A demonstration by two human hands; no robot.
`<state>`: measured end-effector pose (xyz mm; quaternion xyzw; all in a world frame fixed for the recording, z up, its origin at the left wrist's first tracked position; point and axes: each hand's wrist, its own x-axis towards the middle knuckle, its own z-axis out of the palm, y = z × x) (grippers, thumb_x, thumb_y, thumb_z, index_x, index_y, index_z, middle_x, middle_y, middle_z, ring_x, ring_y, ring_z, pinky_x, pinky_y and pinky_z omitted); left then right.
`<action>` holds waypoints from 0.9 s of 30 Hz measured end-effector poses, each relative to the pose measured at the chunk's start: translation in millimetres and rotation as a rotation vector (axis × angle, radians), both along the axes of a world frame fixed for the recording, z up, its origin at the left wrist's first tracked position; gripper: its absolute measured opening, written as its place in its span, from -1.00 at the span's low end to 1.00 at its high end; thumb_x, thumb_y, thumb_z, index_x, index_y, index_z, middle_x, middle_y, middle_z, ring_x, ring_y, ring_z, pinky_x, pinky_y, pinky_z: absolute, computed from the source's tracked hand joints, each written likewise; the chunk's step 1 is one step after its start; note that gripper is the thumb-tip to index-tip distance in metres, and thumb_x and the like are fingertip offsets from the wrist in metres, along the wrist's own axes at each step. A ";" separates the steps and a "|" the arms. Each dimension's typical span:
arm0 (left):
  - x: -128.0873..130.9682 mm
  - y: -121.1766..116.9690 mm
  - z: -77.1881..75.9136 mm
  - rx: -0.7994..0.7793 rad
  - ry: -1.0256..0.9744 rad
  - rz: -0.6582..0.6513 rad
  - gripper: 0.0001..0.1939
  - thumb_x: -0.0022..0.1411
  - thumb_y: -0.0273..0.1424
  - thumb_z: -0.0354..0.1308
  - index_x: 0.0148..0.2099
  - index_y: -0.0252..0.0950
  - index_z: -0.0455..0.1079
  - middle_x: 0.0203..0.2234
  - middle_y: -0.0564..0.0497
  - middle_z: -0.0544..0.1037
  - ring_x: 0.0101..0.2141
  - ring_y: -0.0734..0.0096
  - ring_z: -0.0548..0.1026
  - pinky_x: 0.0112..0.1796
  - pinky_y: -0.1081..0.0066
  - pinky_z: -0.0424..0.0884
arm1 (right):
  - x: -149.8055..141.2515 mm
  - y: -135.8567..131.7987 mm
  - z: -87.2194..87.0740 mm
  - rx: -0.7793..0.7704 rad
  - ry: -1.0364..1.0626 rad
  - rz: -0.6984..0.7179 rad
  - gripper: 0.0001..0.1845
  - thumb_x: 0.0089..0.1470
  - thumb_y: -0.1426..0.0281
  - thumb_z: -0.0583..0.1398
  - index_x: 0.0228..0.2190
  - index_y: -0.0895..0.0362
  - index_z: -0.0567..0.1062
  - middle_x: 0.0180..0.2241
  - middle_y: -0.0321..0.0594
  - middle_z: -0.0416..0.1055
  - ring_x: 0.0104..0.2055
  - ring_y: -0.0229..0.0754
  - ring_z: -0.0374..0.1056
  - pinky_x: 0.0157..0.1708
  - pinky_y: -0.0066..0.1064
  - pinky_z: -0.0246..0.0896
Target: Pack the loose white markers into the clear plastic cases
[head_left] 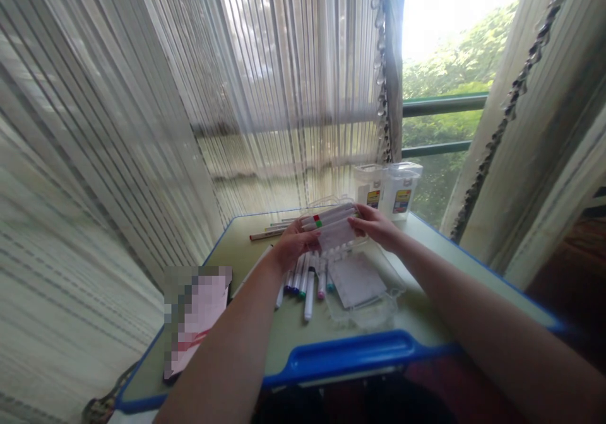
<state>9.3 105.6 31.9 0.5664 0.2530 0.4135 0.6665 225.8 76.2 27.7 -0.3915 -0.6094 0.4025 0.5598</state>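
Note:
White-barrelled markers [334, 214], one with a red end and one with a green end, lie side by side between my two hands above the table. My left hand [294, 245] is closed around their left ends, and my right hand [374, 225] pinches the right side. A white sheet [338, 237] shows just under them; I cannot tell whether it is held too. Below, an open clear plastic case [395, 298] lies with a white card [358, 279] in it. Several loose capped markers [309, 294] lie beside the case, with blue, green, pink and black showing.
Two clear plastic containers [402, 200] with labels stand at the table's back right. More pens [265, 235] lie at the back left. A pink, blurred-out item [203, 317] rests at the left edge. The table [440, 272] has a blue rim; curtains [284, 83] hang behind.

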 end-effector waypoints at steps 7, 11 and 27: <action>-1.8 -0.4 1.7 -0.001 -0.018 -0.083 -0.60 -0.11 -0.48 0.36 -0.14 -0.33 0.44 -0.32 -0.09 0.59 -0.35 0.27 0.55 -0.27 0.27 0.46 | 1.8 0.3 0.0 0.019 -0.012 -0.039 -0.59 -0.18 0.16 0.31 -0.33 0.16 0.40 -0.63 -0.45 0.20 -0.62 -0.39 0.12 -0.62 -0.50 -0.02; -1.6 -1.9 1.8 -0.030 -0.034 -0.083 -0.63 -0.11 -0.52 0.34 -0.16 -0.33 0.44 -0.35 -0.07 0.59 -0.38 0.30 0.55 -0.27 0.27 0.47 | 0.4 -1.2 1.4 0.011 0.022 -0.022 -0.60 -0.18 0.20 0.32 -0.32 0.16 0.40 -0.65 -0.46 0.20 -0.64 -0.40 0.11 -0.64 -0.52 -0.04; -0.1 -0.3 8.2 -0.146 -0.155 -0.043 -0.61 -0.07 -0.60 0.14 -0.11 -0.39 0.44 -0.35 -0.11 0.60 -0.35 0.29 0.57 -0.25 0.29 0.50 | 5.9 -0.8 5.0 -0.322 0.237 0.103 -0.74 -0.09 0.42 0.19 -0.27 0.17 0.46 -0.49 -0.21 0.44 -0.54 -0.21 0.38 -0.52 -0.37 0.29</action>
